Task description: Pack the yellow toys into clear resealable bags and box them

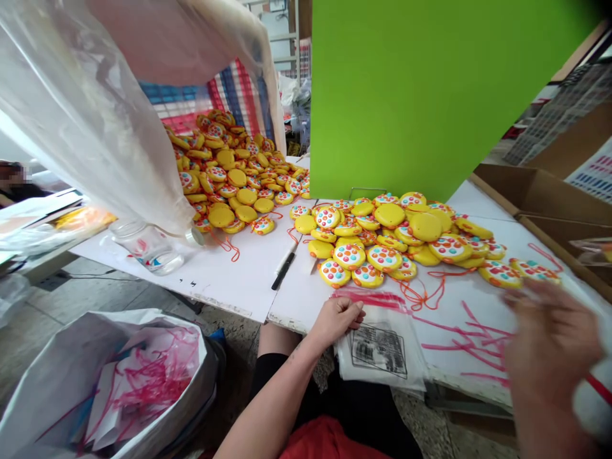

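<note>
My left hand (338, 319) is closed, thumb against fingers, at the top left of a stack of clear plastic bags (382, 370) with a pink strip and black print. It pinches the bags' edge at the front of the table. My right hand (549, 328) is smeared by motion at the right, close to a round yellow toy (533, 270) with coloured dots; whether its fingers grip anything is unclear. Beyond both hands lies a pile of similar yellow toys (389, 215), some dotted side up, some plain side up. Orange cord loops (423, 293) trail from it.
A large sack (272, 83) spills more yellow toys (236, 178) at the back left. A glass jar (153, 248) and black marker (284, 271) lie nearby. Pink strips (473, 344) are scattered right. A green board (401, 95) stands behind; a white bag (29, 395) holds pink scraps.
</note>
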A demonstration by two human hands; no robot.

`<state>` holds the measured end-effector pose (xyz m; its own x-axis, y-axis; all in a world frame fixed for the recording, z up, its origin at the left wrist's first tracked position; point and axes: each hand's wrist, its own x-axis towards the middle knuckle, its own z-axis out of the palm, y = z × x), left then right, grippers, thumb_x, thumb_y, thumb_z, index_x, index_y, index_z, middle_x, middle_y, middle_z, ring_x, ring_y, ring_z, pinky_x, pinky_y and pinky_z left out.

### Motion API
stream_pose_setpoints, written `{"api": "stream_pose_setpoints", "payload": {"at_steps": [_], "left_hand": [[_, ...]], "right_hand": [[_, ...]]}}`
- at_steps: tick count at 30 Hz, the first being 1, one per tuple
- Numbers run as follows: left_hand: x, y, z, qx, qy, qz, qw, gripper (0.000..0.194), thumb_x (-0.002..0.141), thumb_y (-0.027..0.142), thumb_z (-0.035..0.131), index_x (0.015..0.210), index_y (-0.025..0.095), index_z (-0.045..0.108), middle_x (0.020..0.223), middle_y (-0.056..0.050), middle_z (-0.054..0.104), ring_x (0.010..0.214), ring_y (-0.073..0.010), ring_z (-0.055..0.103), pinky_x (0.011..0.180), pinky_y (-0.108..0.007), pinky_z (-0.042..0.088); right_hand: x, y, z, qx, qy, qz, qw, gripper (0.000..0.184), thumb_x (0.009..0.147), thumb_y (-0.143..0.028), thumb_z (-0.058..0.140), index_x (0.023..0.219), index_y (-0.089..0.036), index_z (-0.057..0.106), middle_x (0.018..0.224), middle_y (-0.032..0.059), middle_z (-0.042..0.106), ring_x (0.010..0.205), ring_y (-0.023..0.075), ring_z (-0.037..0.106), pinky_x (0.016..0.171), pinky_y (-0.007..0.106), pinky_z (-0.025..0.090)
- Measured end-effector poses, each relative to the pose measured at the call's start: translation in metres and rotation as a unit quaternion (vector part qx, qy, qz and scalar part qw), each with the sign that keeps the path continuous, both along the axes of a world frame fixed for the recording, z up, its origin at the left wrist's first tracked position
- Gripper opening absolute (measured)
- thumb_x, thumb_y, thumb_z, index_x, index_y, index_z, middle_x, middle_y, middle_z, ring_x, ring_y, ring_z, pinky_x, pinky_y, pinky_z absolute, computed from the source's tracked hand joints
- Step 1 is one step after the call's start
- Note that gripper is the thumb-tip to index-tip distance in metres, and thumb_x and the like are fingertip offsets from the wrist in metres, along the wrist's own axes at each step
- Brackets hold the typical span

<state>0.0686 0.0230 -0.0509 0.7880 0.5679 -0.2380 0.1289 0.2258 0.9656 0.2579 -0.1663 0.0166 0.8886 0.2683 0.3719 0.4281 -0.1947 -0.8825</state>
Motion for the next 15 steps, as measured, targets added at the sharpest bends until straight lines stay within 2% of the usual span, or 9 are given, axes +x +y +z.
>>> {"api": "stream_pose_setpoints", "payload": {"at_steps": [1,2,3,5,6,9,11,13,15], "left_hand": [[0.001,-0.002,0.0,0.003,0.0,0.002,1.0,0.051,0.073,0.063,0.062,0.07,0.013,0.06,0.078,-0.007,0.068,0.066,-0.0139,0.063,0.063,-0.028,0.053],[0.001,-0.004,0.001,0.004,-0.002,0.005,1.0,0.05,0.074,0.063,0.061,0.07,0.013,0.059,0.078,-0.007,0.067,0.066,-0.0136,0.063,0.062,-0.027,0.053],[0.001,-0.005,0.003,0.003,-0.008,0.01,1.0,0.05,0.075,0.063,0.061,0.072,0.013,0.059,0.078,-0.007,0.067,0.066,-0.0137,0.063,0.061,-0.027,0.053],[-0.004,-0.005,0.014,0.011,-0.04,0.028,0.999,0.047,0.077,0.061,0.059,0.077,0.014,0.059,0.078,-0.006,0.066,0.067,-0.0142,0.063,0.061,-0.027,0.053],[-0.01,-0.003,0.021,0.026,-0.063,0.045,0.997,0.045,0.079,0.059,0.058,0.082,0.014,0.06,0.079,-0.006,0.066,0.068,-0.0147,0.064,0.063,-0.027,0.053],[-0.047,0.024,0.043,0.148,-0.099,0.149,0.973,0.035,0.085,0.049,0.056,0.1,0.018,0.059,0.089,-0.007,0.068,0.078,-0.0163,0.065,0.072,-0.029,0.054],[-0.09,0.058,0.053,0.276,-0.059,0.273,0.92,0.028,0.087,0.04,0.056,0.106,0.02,0.058,0.104,-0.009,0.066,0.096,-0.0185,0.063,0.082,-0.03,0.052],[-0.143,0.101,0.055,0.366,-0.016,0.421,0.83,0.041,0.084,0.037,0.059,0.12,0.021,0.05,0.123,-0.012,0.057,0.115,-0.0218,0.056,0.092,-0.034,0.05],[-0.198,0.148,0.053,0.41,0.045,0.53,0.74,0.06,0.078,0.035,0.064,0.13,0.016,0.041,0.135,-0.017,0.046,0.124,-0.0257,0.048,0.098,-0.038,0.047]], "right_hand": [[-0.015,0.013,-0.003,0.011,-0.016,0.001,1.0,0.042,0.088,-0.05,0.051,0.124,-0.027,0.055,0.112,0.0074,0.064,0.089,0.0246,0.063,0.075,0.04,0.051],[-0.028,0.026,-0.008,-0.009,-0.004,0.046,0.999,0.039,0.084,-0.05,0.058,0.113,-0.024,0.061,0.101,0.0068,0.067,0.077,0.0214,0.062,0.07,0.038,0.051],[-0.04,0.038,-0.015,-0.021,0.033,0.113,0.993,0.04,0.082,-0.05,0.06,0.113,-0.023,0.061,0.097,0.0062,0.067,0.069,0.0186,0.061,0.065,0.035,0.051],[-0.058,0.057,-0.034,-0.048,0.116,0.244,0.961,0.046,0.082,-0.051,0.06,0.118,-0.022,0.056,0.087,0.004,0.066,0.059,0.0153,0.057,0.053,0.03,0.048],[-0.063,0.063,-0.044,-0.063,0.147,0.288,0.944,0.048,0.082,-0.052,0.06,0.119,-0.022,0.054,0.082,0.0026,0.065,0.056,0.0147,0.055,0.049,0.028,0.046],[-0.067,0.068,-0.072,-0.11,0.181,0.329,0.92,0.046,0.081,-0.053,0.059,0.114,-0.022,0.055,0.073,0.0002,0.062,0.055,0.0153,0.055,0.047,0.026,0.044],[-0.065,0.066,-0.083,-0.129,0.178,0.321,0.921,0.045,0.079,-0.054,0.06,0.11,-0.022,0.057,0.074,0.0005,0.064,0.057,0.0168,0.057,0.05,0.027,0.047],[-0.063,0.064,-0.089,-0.142,0.166,0.312,0.925,0.045,0.077,-0.054,0.062,0.11,-0.023,0.059,0.078,0.0017,0.067,0.062,0.0189,0.061,0.055,0.029,0.051],[-0.061,0.062,-0.091,-0.163,0.147,0.299,0.929,0.045,0.074,-0.055,0.063,0.108,-0.025,0.063,0.084,0.0034,0.071,0.068,0.0215,0.065,0.062,0.031,0.054]]}}
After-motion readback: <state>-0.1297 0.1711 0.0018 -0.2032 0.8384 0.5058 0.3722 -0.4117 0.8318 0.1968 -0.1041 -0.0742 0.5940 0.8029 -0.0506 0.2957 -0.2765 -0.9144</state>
